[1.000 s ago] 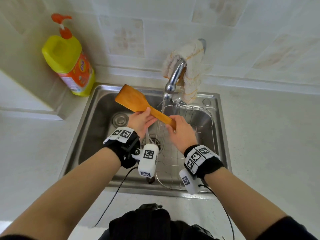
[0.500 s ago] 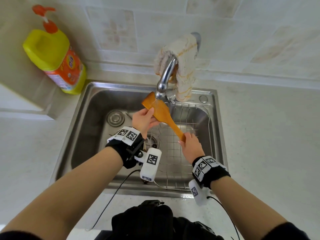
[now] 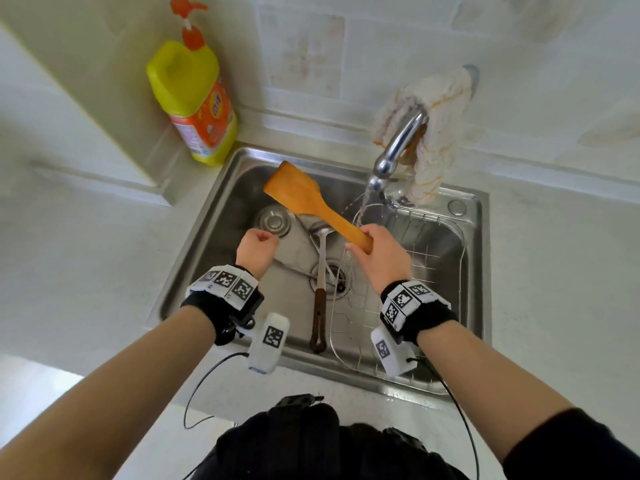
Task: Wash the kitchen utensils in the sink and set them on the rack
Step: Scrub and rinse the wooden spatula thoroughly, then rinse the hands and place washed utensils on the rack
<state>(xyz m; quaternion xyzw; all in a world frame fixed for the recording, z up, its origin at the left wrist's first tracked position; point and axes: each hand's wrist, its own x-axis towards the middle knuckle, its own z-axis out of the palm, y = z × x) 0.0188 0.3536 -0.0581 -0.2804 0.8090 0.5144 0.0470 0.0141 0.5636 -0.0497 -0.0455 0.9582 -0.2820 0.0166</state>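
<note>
My right hand [image 3: 381, 256] grips the handle end of a wooden spatula [image 3: 304, 199], whose blade points up and left over the steel sink [image 3: 207, 237]. Water runs from the faucet [image 3: 398, 147] past that hand. To the left of the spatula, my left hand [image 3: 256, 251] is curled into a fist and holds nothing. A metal ladle with a dark wooden handle [image 3: 320, 282] lies on the sink floor across the drain, with other metal utensils beside it. A wire rack [image 3: 436, 258] fills the sink's right half.
A yellow and orange detergent bottle [image 3: 195, 102] with a pump stands at the sink's back left corner. A cloth [image 3: 440, 133] hangs over the faucet base. Pale countertop [image 3: 554, 289] surrounds the sink, with the tiled wall behind.
My left hand has let go of the spatula and drawn back to the left in a fist. The spatula blade swung from under the faucet to the left, still held by my right hand.
</note>
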